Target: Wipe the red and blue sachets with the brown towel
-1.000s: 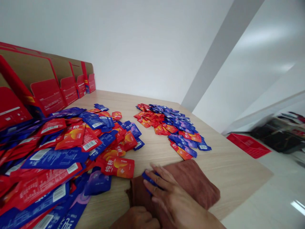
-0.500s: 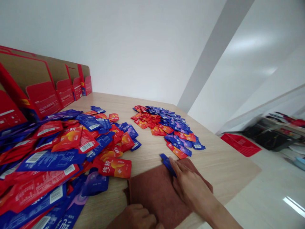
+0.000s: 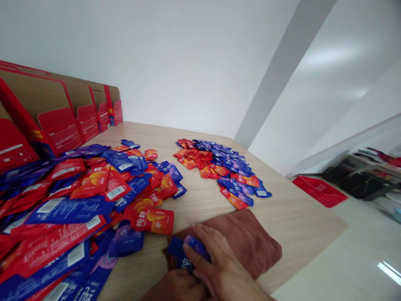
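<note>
My right hand [image 3: 216, 261] lies over a blue packet [image 3: 184, 251] on the brown cloth [image 3: 250, 240], its fingers pressing the packet down. My left hand [image 3: 175, 286] rests at the cloth's near left edge, fingers curled, touching the same blue packet from below. A big heap of red and blue packets [image 3: 72, 200] covers the table's left side. A smaller spread of red and blue packets [image 3: 219, 165] lies further back in the middle of the table.
Folded red and brown cartons [image 3: 56, 113] stand in a row along the left wall. The wooden table [image 3: 300, 221] ends at the right, above a white floor with a red basket [image 3: 316, 190] and dark items beyond.
My right hand has drawn back from the cloth's far edge to its near left. The blue packet it carried a moment ago is gone from it; it now presses a blue packet by my left hand.
</note>
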Demonstrator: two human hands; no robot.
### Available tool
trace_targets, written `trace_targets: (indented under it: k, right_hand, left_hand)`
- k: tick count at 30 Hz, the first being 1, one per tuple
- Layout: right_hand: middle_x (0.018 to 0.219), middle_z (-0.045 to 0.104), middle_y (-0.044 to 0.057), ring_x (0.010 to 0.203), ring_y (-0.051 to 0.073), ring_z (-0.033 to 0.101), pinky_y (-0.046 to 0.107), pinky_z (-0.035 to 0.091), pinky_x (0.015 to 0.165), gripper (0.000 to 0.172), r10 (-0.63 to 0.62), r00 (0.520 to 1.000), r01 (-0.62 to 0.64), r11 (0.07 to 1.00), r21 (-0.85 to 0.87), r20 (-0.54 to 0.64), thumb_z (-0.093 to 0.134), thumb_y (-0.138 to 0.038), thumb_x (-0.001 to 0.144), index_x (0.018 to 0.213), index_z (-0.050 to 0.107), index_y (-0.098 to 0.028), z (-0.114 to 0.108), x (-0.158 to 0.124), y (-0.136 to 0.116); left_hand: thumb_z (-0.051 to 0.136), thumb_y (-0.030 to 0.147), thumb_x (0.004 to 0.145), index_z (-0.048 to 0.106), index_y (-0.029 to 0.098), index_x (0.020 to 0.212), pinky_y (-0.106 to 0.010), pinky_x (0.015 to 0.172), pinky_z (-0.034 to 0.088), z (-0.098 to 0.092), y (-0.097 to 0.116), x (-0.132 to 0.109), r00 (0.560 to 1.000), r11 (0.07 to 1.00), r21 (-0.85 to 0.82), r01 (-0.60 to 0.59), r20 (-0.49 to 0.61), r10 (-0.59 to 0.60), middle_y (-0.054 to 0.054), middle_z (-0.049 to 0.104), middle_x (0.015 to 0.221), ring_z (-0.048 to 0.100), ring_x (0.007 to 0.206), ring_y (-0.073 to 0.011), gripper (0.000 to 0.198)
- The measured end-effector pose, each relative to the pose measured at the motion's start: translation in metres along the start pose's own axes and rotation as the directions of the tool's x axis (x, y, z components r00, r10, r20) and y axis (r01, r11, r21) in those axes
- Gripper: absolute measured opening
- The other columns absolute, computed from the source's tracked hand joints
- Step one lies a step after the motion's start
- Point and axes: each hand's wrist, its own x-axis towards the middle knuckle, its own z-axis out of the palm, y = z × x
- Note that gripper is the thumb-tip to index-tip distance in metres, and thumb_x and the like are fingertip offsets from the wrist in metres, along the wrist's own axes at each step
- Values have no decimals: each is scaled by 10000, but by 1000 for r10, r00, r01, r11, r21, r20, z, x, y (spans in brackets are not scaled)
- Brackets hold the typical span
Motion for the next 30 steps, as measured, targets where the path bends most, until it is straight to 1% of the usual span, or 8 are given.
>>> trace_targets:
  k: [4, 8, 13, 17, 20, 23, 27, 30]
  right_hand:
    - [1706, 524, 178, 1609, 333, 486, 459, 453, 1298, 575, -89, 995, 88, 995, 40, 48, 672, -299, 1089, 1647, 581, -188, 7, -1, 15]
    - [1705, 545, 127, 1585, 279, 526, 433, 475, 1294, 518, 62, 997, -61, 998, 25, -41, 530, -227, 1147, 1664, 559, -242, -4, -7, 47]
    - [1660, 589, 180, 1540, 350, 578, 542, 502, 1270, 467, 309, 942, -319, 945, -68, -129, 540, -240, 1136, 1587, 652, -196, -9, -13, 82]
    - [1695, 536, 213, 1556, 378, 552, 535, 507, 1263, 644, 331, 942, -334, 939, -77, -54, 713, -362, 1061, 1653, 561, -158, -11, -16, 74]
    - [1598, 650, 197, 1420, 335, 693, 465, 616, 1154, 594, 347, 937, -349, 932, -97, -33, 581, -146, 1063, 1655, 557, -180, -19, -16, 67]
    - [1358, 805, 180, 1182, 300, 826, 415, 695, 1001, 745, 366, 926, -375, 920, -112, -93, 422, 51, 950, 1642, 575, -178, -29, -17, 66]
    - [1427, 779, 154, 1280, 298, 784, 426, 673, 1056, 572, 350, 904, -341, 937, 80, -247, 489, -122, 1062, 1613, 612, -216, -34, -17, 49]
    - [1476, 753, 144, 1348, 291, 743, 431, 634, 1126, 469, 313, 935, -278, 938, 206, -165, 556, -246, 1102, 1556, 673, -234, -26, -12, 27]
  left_hand:
    - [377, 213, 1225, 561, 200, 807, -263, 537, 393, 1, -1, 1, 998, 997, 54, -58, -8, 59, 68, 586, 645, 467, 515, -111, 457]
    - [395, 176, 1215, 503, 210, 803, -269, 515, 346, 4, 0, 2, 999, 996, 83, -28, -43, 32, 85, 515, 605, 382, 474, -107, 428]
    - [567, 192, 1155, 492, 225, 842, -274, 516, 339, 7, 2, -1, 999, 994, 98, -42, -2, 42, 96, 525, 615, 397, 488, -109, 324]
    - [681, 265, 1106, 461, 233, 833, -277, 520, 326, 7, 3, -2, 999, 990, 139, -25, 40, 19, 100, 533, 613, 409, 486, -103, 352]
    - [695, 236, 1087, 477, 233, 851, -287, 526, 327, 3, 4, 1, 998, 992, 123, -26, 56, 19, 98, 538, 615, 447, 499, -102, 321]
    - [673, 209, 1093, 495, 234, 870, -290, 514, 328, -1, 4, 3, 998, 992, 117, -39, 50, 33, 101, 545, 611, 443, 491, -106, 286]
    - [750, 245, 1055, 511, 236, 874, -290, 530, 360, -3, 5, 3, 986, 989, 137, -54, 164, 31, 106, 585, 636, 490, 509, -109, 300]
    - [626, 217, 1124, 544, 228, 871, -289, 536, 373, -1, 5, 2, 994, 995, 94, -31, 109, 21, 88, 589, 638, 521, 515, -111, 266]
